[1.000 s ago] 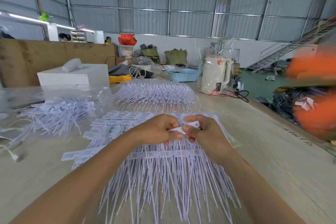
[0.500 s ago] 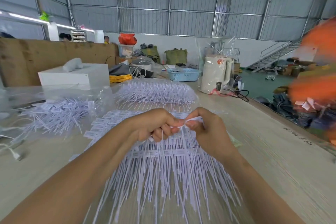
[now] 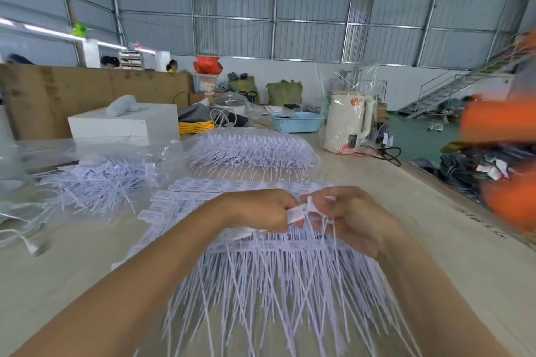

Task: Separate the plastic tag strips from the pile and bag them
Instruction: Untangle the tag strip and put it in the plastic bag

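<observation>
A pile of white plastic tag strips [image 3: 269, 278] lies on the table before me, label heads away from me, thin tails fanning toward me. My left hand [image 3: 261, 211] and my right hand [image 3: 351, 217] meet above the pile. Both pinch white tag heads [image 3: 301, 210] between thumb and fingers, the right hand's tag tails hanging down. A clear bag [image 3: 252, 151] stuffed with tag strips lies behind the pile. Another clear bag [image 3: 95, 174] with loose strips spilling from it lies at the left.
A white box [image 3: 124, 122] stands at back left, a blue basket [image 3: 295, 122] and a white kettle [image 3: 348, 122] in plastic wrap at back right. A white cable [image 3: 23, 238] lies at left. A blurred orange shape [image 3: 504, 153] is beyond the table's right edge.
My hands lifted a little with the tags, then pulled slightly apart. The orange blur at the right has shifted.
</observation>
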Available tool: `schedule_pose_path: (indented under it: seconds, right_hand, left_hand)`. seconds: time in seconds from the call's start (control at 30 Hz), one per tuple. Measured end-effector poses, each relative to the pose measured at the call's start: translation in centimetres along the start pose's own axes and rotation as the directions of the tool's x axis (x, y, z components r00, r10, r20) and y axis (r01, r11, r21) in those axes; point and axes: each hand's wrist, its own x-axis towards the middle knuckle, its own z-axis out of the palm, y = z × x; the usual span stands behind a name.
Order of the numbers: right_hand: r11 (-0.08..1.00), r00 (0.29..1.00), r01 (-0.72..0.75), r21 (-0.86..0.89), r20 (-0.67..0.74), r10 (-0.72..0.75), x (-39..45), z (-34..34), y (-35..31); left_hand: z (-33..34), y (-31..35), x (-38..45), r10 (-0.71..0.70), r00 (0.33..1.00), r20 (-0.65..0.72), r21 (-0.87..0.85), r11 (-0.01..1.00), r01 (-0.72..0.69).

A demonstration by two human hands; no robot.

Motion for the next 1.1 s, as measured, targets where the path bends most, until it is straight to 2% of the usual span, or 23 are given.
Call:
schedule_pose_path:
  seconds: [0.07, 0.13, 0.23, 0.33, 0.43, 0.57, 0.67, 0.77, 0.9, 1.0, 1.03, 1.1]
  right_hand:
    - [0.996, 1.000, -0.011, -0.093, -0.024, 0.009, 0.0, 0.9, 0.4]
    - [0.992, 0.998, -0.005, -0.128, -0.066, -0.004, 0.1, 1.5, 1.0]
    - [0.974, 0.983, 0.088, -0.208, -0.139, -0.118, 0.2, 1.6, 1.2]
    - [0.955, 0.945, 0.209, -0.211, -0.207, -0.253, 0.4, 1.1, 0.9]
    - [0.942, 0.947, 0.242, -0.232, -0.156, -0.282, 0.4, 1.0, 0.9]
    - [0.961, 0.974, 0.154, -0.229, -0.127, -0.186, 0.3, 0.4, 1.0]
    - [0.936, 0.982, 0.142, -0.322, -0.074, -0.174, 0.1, 0.4, 1.0]
    - [0.903, 0.966, 0.178, -0.391, -0.104, -0.235, 0.2, 0.7, 1.1]
    - [0.844, 0.933, 0.195, -0.499, -0.171, -0.317, 0.7, 1.4, 1.3]
    - [0.713, 0.879, 0.120, -0.691, -0.260, -0.400, 0.6, 0.0, 1.1]
    - [0.768, 0.859, 0.104, -0.633, -0.332, -0.389, 0.5, -1.1, 0.9]
    - [0.945, 0.864, 0.133, -0.297, -0.432, -0.257, 0.3, -2.9, 0.2]
  left_hand:
    - [0.4, 0.1, 0.2, -0.001, 0.999, -0.033, 0.091, 0.996, 0.004]
    - [0.7, -0.2, 0.3, 0.020, 0.996, -0.085, 0.040, 0.999, -0.016]
    - [0.5, -0.7, 0.3, 0.016, 0.983, -0.182, -0.062, 0.998, -0.028]
    - [0.2, -1.2, 0.2, -0.027, 0.973, -0.227, -0.063, 0.998, 0.013]
    - [0.3, -1.5, 0.2, 0.018, 0.971, -0.240, -0.082, 0.996, -0.039]
    - [0.3, -1.5, 0.4, 0.051, 0.949, -0.311, -0.010, 0.998, -0.057]
    - [0.4, -1.7, 0.7, 0.017, 0.938, -0.346, -0.042, 0.999, -0.034]
    - [0.4, -1.5, 1.1, -0.037, 0.928, -0.370, -0.153, 0.988, -0.021]
    - [-0.2, -1.0, 0.9, -0.122, 0.952, -0.282, -0.384, 0.923, 0.005]
    - [-0.9, -1.2, 0.1, -0.104, 0.992, -0.072, -0.472, 0.880, 0.058]
    - [-1.3, -1.3, -0.2, -0.108, 0.993, -0.049, -0.461, 0.885, 0.073]
    - [-2.0, -1.7, -0.6, -0.142, 0.981, -0.133, -0.392, 0.916, 0.079]
